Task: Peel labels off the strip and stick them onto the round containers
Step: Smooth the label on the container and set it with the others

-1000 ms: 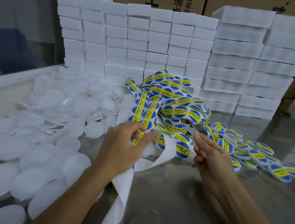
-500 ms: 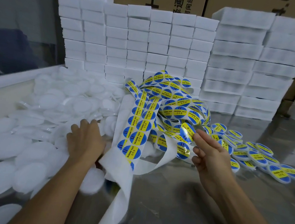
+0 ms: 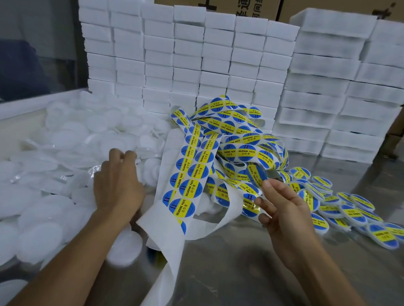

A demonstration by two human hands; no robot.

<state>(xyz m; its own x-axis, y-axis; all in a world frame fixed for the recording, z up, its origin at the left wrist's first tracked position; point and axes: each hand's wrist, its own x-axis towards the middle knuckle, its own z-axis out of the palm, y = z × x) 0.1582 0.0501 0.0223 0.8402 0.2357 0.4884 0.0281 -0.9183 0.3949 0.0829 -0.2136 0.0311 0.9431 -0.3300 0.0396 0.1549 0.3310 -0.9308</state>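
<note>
Right hand (image 3: 283, 213) holds one peeled label (image 3: 256, 176) pinched at its fingertips (image 3: 267, 185), sticky disc tilted up and to the left, clear of the strip (image 3: 190, 174). Strip lies in a loose tangle mid-counter between my two hands, spent white backing trailing toward me off the near edge.

Left hand (image 3: 118, 185) is down on the pile of blank round containers (image 3: 40, 234) on the left side of the counter (image 3: 268, 288). Fingers are curled over the pile; I can't tell whether they've closed on a container yet, the knuckles hide it.

Key relation: the label is on the right, the blanks are on the left, strip tangle sits between them. Left hand is the nearer one to the blanks, so my read is it brings one container across to the centre while the right hand waits with the label. Container face needs to come up flat toward the label.

Finished, labelled containers (image 3: 351, 214) are laid in overlapping rows to the right of the right hand. White boxes (image 3: 207, 59) stacked behind.

Risk as I see it: label curling onto itself or catching the strip tangle.
</note>
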